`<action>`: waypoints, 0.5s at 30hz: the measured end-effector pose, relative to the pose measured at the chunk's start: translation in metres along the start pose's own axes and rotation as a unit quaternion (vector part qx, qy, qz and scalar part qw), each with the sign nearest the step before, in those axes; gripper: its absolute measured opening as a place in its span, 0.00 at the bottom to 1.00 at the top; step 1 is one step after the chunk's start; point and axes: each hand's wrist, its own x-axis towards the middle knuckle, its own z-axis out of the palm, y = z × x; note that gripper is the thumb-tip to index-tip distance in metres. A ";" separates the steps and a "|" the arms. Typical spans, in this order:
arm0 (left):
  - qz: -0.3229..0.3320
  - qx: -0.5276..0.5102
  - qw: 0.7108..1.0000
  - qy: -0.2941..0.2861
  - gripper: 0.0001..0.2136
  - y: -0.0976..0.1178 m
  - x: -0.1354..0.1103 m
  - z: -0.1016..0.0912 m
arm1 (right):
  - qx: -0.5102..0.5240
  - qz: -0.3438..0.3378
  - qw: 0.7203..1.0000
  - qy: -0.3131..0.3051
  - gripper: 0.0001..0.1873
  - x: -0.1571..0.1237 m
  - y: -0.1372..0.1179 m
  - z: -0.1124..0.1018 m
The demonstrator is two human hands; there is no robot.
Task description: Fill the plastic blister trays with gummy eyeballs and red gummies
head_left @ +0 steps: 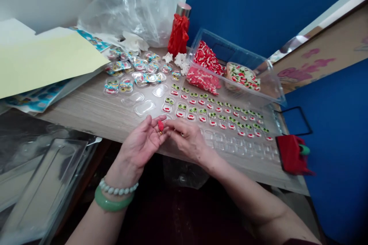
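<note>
My left hand (143,141) is turned palm up above the table's near edge, its fingers curled around a small red piece (160,125) that resembles the lip-shaped pieces. The fingers of my right hand (188,138) are pinched together, meeting the left fingertips beside that piece. Whatever the right fingertips hold is hidden. Just beyond the hands, rows of clear blister shells (202,111) contain green eye pieces above red-and-white lip pieces. Nearer to me, more clear shells (238,145) show no coloured pieces. A few loose clear shells (145,108) lie left of the rows.
A clear plastic bin (241,46) at the back holds red-and-white pieces (205,65) and a bowl of green-and-white ones (243,75). A red-wrapped bottle (178,32), finished packs (138,65) and yellow card sheets (54,59) stand left of it. A red box (290,155) sits at right.
</note>
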 end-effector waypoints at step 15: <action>0.010 0.143 0.989 0.024 0.11 -0.080 -0.039 -0.019 | 0.207 0.310 0.927 0.046 0.06 -0.058 0.009 0.007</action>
